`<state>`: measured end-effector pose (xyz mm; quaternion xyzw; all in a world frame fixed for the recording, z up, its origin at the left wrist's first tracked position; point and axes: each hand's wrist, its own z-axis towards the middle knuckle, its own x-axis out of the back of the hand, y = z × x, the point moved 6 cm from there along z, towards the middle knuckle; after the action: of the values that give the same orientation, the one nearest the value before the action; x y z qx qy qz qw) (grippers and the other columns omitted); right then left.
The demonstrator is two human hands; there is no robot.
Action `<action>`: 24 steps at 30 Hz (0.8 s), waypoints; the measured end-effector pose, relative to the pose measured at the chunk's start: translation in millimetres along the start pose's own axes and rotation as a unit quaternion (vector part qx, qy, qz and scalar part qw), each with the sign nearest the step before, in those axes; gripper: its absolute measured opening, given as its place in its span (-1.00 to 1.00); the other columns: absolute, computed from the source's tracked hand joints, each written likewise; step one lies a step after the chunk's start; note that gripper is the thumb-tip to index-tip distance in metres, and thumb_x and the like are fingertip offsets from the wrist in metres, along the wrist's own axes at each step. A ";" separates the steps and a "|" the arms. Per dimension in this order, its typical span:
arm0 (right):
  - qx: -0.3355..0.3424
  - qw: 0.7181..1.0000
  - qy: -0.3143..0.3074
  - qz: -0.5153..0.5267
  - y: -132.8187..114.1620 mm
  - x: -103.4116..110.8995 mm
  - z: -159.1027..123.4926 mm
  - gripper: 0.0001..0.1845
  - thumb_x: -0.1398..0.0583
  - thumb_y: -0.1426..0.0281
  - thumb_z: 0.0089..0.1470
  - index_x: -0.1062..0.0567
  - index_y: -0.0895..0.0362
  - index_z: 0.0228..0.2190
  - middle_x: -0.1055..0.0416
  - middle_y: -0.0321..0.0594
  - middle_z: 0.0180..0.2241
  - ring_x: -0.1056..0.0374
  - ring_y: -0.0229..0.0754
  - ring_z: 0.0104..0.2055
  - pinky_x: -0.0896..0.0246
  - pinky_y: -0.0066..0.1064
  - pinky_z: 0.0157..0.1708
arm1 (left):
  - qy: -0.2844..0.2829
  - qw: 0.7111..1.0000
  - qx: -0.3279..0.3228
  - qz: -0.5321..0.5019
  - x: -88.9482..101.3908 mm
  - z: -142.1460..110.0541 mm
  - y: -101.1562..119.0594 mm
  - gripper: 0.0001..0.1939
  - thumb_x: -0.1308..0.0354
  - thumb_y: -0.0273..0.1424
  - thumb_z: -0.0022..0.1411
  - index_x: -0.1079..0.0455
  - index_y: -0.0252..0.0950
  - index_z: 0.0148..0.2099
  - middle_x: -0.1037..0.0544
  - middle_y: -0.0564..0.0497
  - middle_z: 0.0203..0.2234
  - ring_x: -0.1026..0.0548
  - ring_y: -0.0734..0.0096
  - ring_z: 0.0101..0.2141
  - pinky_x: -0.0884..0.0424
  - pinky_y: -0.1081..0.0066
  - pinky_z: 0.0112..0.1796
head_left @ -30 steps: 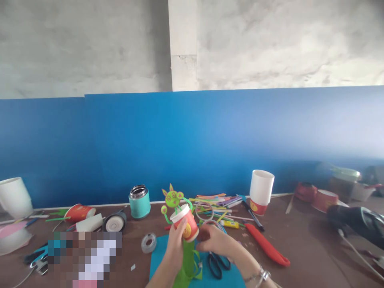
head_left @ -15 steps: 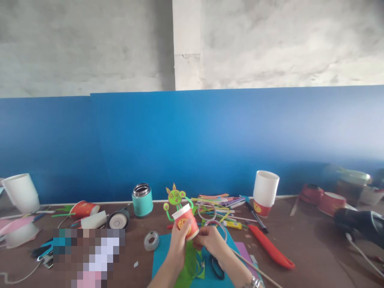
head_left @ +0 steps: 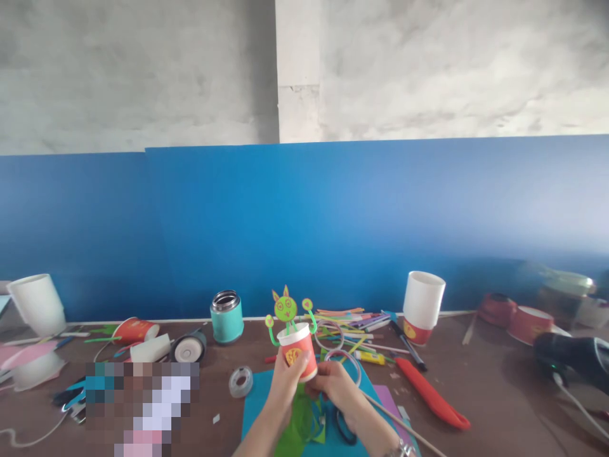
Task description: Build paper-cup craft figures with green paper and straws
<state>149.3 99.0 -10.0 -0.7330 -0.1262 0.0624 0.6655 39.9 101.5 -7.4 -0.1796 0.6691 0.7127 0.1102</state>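
Note:
A red paper cup [head_left: 294, 348] with a white rim stands nearly upright in my left hand [head_left: 283, 384], thumb across its front and fingers wrapped round the side. From its mouth rises a green paper cat face [head_left: 286, 309] with pointed ears. Bent green arms ending in round paws stick out on both sides of the cup. Close under the cup's base, my right hand [head_left: 337, 386] has its fingers pinched together; whatever they grip is hidden. Green paper [head_left: 297, 419] and blue sheets [head_left: 259, 393] lie beneath my hands, with dark-handled scissors [head_left: 345, 428] partly covered by my right wrist.
A tape roll [head_left: 241, 382] and turquoise jar [head_left: 227, 317] are on the left. Behind the cup lie many coloured sticks and pens [head_left: 356, 322]. To the right are stacked paper cups [head_left: 422, 304], a red pouch-like strip [head_left: 431, 397] and a black device [head_left: 571, 355] with a cable.
The cup has turned from a leftward tilt to nearly upright. Its cat face and paws have shifted right, and the face sits slightly higher relative to the rim.

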 end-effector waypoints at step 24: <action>-0.040 0.999 -0.003 0.026 5.4 -4.0 -3.9 -0.81 -0.30 0.30 -0.31 -0.51 0.20 -0.66 -0.44 -0.25 -0.66 -0.26 -0.30 -0.62 0.02 -0.49 -0.61 | -0.002 0.999 -0.035 0.001 -1.0 1.4 8.0 -0.39 -0.41 -0.09 -0.24 -0.44 -0.36 -0.16 -0.59 -0.14 -0.41 -0.53 0.17 -0.40 -0.42 0.33 -0.36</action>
<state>147.1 93.7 -15.2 -0.7620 -0.1114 0.0772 0.6332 37.5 102.3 0.3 -0.1818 0.6433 0.7364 0.1043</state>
